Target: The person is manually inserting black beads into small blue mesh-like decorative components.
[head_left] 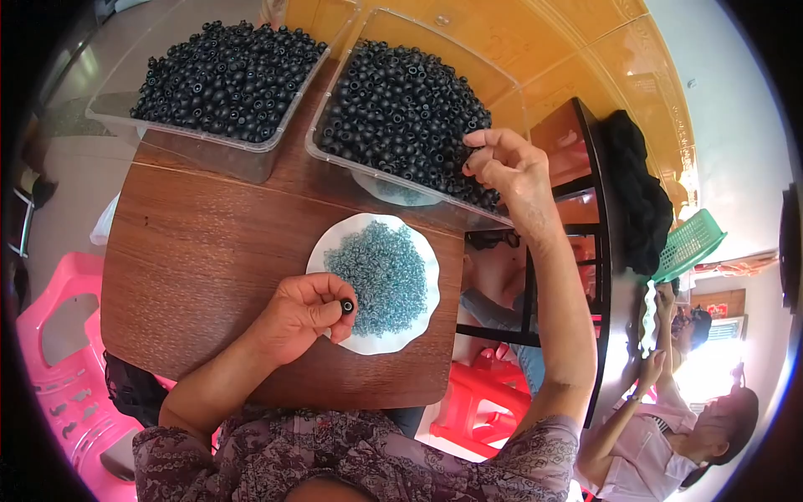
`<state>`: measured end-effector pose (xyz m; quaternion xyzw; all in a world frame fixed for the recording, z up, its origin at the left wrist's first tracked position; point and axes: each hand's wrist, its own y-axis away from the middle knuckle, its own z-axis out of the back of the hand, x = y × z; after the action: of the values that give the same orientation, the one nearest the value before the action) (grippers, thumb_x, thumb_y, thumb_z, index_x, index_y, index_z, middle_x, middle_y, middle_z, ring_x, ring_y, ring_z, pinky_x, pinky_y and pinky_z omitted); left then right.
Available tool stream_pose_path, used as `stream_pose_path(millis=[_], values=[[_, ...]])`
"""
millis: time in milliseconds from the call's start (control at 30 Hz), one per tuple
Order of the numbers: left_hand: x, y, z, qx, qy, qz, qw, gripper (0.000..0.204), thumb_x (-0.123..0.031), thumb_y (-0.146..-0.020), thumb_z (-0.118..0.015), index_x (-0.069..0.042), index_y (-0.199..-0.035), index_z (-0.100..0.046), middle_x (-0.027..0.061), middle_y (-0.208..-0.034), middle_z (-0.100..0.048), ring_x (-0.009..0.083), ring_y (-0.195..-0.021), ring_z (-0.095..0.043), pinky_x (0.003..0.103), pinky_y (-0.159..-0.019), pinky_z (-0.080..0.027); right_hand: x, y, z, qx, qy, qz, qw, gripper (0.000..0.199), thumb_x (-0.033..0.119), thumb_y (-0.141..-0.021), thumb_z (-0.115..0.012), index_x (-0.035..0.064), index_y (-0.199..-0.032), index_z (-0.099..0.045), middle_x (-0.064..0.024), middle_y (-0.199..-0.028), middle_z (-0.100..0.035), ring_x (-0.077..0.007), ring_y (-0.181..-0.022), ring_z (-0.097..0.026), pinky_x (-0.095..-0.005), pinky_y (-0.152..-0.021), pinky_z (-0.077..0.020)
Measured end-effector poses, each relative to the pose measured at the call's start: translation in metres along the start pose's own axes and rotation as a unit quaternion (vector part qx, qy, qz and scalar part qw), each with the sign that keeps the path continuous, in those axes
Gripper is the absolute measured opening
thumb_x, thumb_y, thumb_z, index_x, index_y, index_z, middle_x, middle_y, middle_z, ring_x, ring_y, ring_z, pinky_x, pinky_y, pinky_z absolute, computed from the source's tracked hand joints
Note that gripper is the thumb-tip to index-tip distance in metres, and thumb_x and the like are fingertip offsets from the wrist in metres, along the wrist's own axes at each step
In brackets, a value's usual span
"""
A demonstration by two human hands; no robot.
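At the upper left of the frame a clear plastic tub (pixel 251 151) is heaped with black beads (pixel 226 79), untouched. Lower, near the middle, the left hand (pixel 301 318) pinches 1 black bead (pixel 346 306) between thumb and forefinger, fingers closed narrow around it, just over the left rim of a white plate (pixel 322 251) piled with tiny blue-grey beads (pixel 376 272). The held bead looks small, hard, round and smooth, with a hole through it, so it is probably light and stiff but apt to roll or slip; a fingertip pinch across its sides, hole left clear, seems the surest hold. The plate sits on a brown wooden table (pixel 201 251). At the upper middle, a second clear tub (pixel 368 180) holds more black beads (pixel 393 109), and the right hand (pixel 506 167) reaches into its right side, fingertips bunched narrow on the beads; whether it has 1 gripped I cannot tell. At the lower right another person (pixel 669 435) sits apart.
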<state>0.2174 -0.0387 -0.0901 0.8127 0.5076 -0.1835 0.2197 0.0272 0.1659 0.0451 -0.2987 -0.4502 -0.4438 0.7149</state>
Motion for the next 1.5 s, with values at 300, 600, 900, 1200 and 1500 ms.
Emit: stream_pose_path(millis=[300,600,900,1200,1500], values=[[0.003,0.004,0.001,0.028,0.009,-0.028,0.999,0.013,-0.009,-0.087,-0.06,0.001,-0.095,-0.058,0.0077,-0.081,-0.06,0.0134,-0.065,-0.054,0.026,-0.059,-0.043,0.027,0.061,-0.044,0.013,-0.234,-0.009,0.972,0.011,0.002,-0.085,-0.061,-0.0023,-0.094,-0.061,-0.0124,-0.083,-0.067,-0.0112,-0.069,-0.059,-0.022,-0.064,-0.0466],[-0.001,0.003,0.0,0.017,-0.002,-0.033,0.999,0.019,-0.013,-0.085,-0.062,0.002,-0.096,-0.057,0.0074,-0.079,-0.059,0.0139,-0.064,-0.054,0.027,-0.059,-0.042,-0.013,0.111,-0.093,0.048,-0.355,-0.038,0.933,0.017,0.002,-0.081,-0.065,-0.0027,-0.096,-0.062,-0.0117,-0.086,-0.066,-0.0151,-0.077,-0.063,-0.0233,-0.067,-0.0482],[0.01,0.008,-0.008,0.018,0.035,-0.032,0.999,0.016,-0.008,-0.087,-0.059,0.002,-0.1,-0.058,0.0084,-0.082,-0.062,0.0119,-0.062,-0.055,0.024,-0.057,-0.044,-0.026,0.157,-0.126,-0.086,-0.309,-0.032,0.947,0.017,-0.008,-0.078,-0.064,-0.0036,-0.095,-0.063,-0.0073,-0.089,-0.065,-0.0101,-0.077,-0.059,-0.0212,-0.071,-0.0477],[0.02,0.029,-0.022,-0.027,-0.055,-0.063,0.996,0.017,-0.008,-0.086,-0.061,0.002,-0.1,-0.058,0.0073,-0.082,-0.061,0.0126,-0.065,-0.055,0.025,-0.059,-0.044,-0.016,0.168,-0.131,-0.097,-0.124,0.088,0.984,0.017,-0.01,-0.072,-0.068,-0.0012,-0.086,-0.067,-0.0073,-0.087,-0.062,-0.0137,-0.08,-0.057,-0.0247,-0.07,-0.0463],[0.023,0.035,-0.026,-0.051,-0.033,-0.061,0.996,0.012,-0.003,-0.084,-0.061,0.002,-0.095,-0.061,0.0051,-0.078,-0.062,0.0076,-0.062,-0.053,0.021,-0.056,-0.042,-0.013,0.169,-0.13,-0.081,-0.01,0.122,0.989,0.021,-0.012,-0.067,-0.067,0.001,-0.083,-0.067,-0.0082,-0.084,-0.062,-0.0159,-0.077,-0.057,-0.0256,-0.066,-0.0459]])
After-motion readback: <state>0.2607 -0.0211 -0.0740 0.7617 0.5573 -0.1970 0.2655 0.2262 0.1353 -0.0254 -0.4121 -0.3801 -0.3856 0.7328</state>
